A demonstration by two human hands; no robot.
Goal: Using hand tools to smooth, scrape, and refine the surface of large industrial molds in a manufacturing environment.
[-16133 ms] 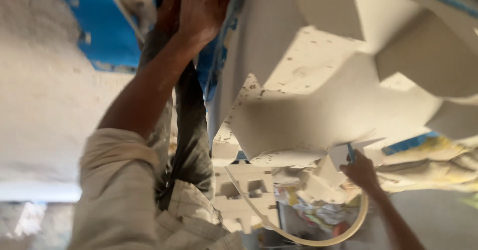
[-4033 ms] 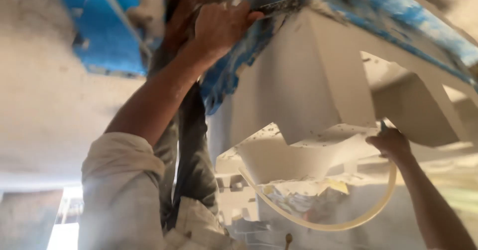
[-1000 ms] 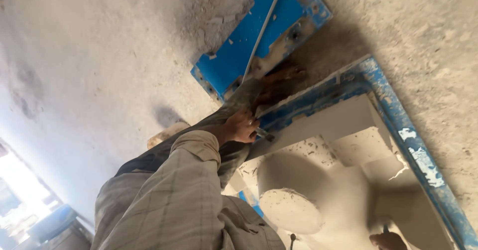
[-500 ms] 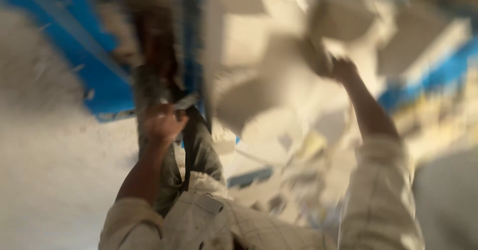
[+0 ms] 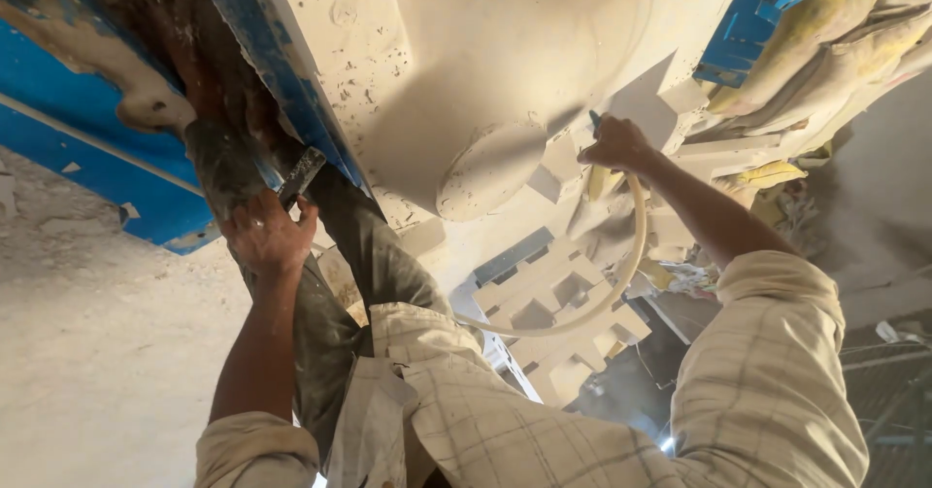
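My left hand (image 5: 264,235) grips a dark flat-bladed tool (image 5: 302,175), its blade set against the blue edge (image 5: 282,90) of a large pale cast piece (image 5: 485,70). My right hand (image 5: 614,144) is closed on the nozzle end of a cream flexible hose (image 5: 612,284), which it holds against the pale cast surface beside a round raised boss (image 5: 490,168). The hose loops down and back toward my body. Dust coats the pale surface.
A blue-painted panel (image 5: 87,148) with worn patches lies at left on a dusty grey floor (image 5: 107,352). Stacked pale blocks (image 5: 553,303) and yellowish cloth bundles (image 5: 825,61) sit at right. My trouser leg (image 5: 379,255) lies between the hands.
The view has swung sharply from the blue frame and grey floor to a close look at the pale cast piece. My right hand has come into view on the hose; my left stays at the blue edge.
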